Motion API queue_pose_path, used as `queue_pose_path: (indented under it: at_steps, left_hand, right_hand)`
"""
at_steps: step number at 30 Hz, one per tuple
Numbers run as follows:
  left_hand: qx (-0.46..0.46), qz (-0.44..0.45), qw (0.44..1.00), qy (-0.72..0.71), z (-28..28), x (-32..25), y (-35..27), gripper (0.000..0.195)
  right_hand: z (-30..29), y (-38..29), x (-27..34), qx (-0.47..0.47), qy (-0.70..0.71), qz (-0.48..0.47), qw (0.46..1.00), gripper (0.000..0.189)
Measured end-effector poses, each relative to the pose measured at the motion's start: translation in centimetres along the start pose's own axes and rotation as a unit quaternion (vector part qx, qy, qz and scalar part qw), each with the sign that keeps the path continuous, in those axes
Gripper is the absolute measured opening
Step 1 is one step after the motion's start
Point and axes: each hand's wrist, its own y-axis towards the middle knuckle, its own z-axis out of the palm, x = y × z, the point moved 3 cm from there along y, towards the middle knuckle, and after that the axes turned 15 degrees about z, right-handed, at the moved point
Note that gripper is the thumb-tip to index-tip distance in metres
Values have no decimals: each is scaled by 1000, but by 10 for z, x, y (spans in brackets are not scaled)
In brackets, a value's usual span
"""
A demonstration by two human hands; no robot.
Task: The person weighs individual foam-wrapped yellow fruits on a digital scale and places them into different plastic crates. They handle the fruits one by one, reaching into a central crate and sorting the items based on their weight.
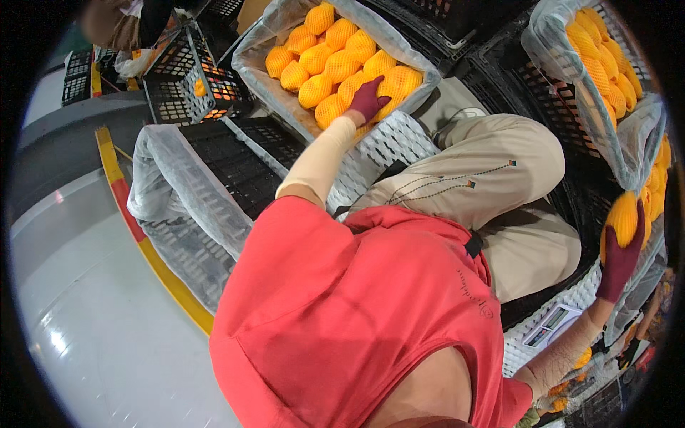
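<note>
My left hand (369,100), in a dark red glove, rests on round fruits wrapped in orange foam nets (342,64). They fill a crate lined with thin translucent sheeting (250,51) at the top centre. Whether its fingers close round a fruit cannot be told. At the far right my right hand (622,251), gloved alike, holds a foam-netted fruit (622,219) beside a lined crate with more such fruits (657,184). Another lined crate of netted fruits (602,59) stands at the upper right.
A black crate with draped sheeting (187,187) lies left of my body, near a yellow and red edge strip (126,206). Black mesh crates (176,80) stand behind it. A digital scale (551,326) sits by my right forearm. Part of another person (126,24) shows at the upper left.
</note>
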Motion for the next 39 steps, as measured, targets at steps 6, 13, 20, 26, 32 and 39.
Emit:
queue_pose_path:
  at_steps: [6,13,20,26,32,39]
  left_hand:
    - [-19,-1,1000,7,-83,-52,32,61]
    - [86,187,890,-407,-109,-298,50,67]
    - [-23,-11,924,-382,-124,-167,31,52]
    - [285,-124,950,19,-134,-8,-37,72]
    - [209,-102,970,67,-69,-5,-59,62]
    - [0,-143,971,193,-42,8,-93,59]
  right_hand:
    - [61,10,140,100,135,-145,975,76]
    - [131,-15,256,80,84,-309,944,77]
    - [116,-15,190,149,167,-222,949,80]
    - [39,-13,45,108,284,65,950,57]
    - [-11,-34,-32,13,216,134,967,49]
    - [-51,-78,-89,-89,188,201,957,48]
